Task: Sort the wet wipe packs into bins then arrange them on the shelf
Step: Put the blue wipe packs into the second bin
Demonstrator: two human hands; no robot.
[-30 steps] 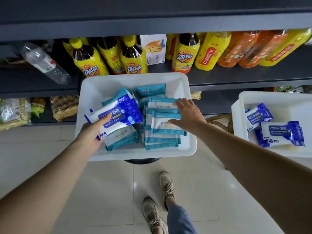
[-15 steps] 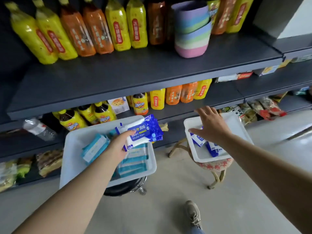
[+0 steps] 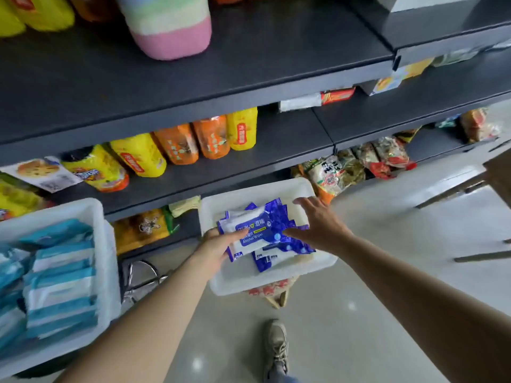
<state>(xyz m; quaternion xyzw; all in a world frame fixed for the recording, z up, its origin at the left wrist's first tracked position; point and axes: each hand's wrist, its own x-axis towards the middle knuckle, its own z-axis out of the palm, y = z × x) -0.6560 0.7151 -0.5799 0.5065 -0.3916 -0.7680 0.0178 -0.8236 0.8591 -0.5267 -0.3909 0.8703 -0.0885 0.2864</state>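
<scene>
My left hand [image 3: 218, 246] grips a blue-and-white alcohol wipe pack [image 3: 253, 230] over the right white bin [image 3: 265, 280]. Other blue packs [image 3: 276, 254] lie in that bin under it. My right hand [image 3: 318, 225] hovers over the bin with fingers spread, its thumb touching the blue end of the held pack. The left white bin [image 3: 107, 261] holds several teal-and-white wipe packs [image 3: 60, 283] stacked in rows.
Dark shelves [image 3: 249, 78] hold yellow and orange drink bottles [image 3: 177, 142], a pastel cup stack [image 3: 168, 26] and snack bags [image 3: 356, 164]. The right bin sits on a stool with a red-patterned seat [image 3: 268, 290]. My shoe [image 3: 275, 346] is on the tiled floor. A chair [image 3: 492, 178] stands right.
My left hand has carried the blue pack from over the left bin to the right bin. My right hand stayed over the right bin, and the view swung right and closer.
</scene>
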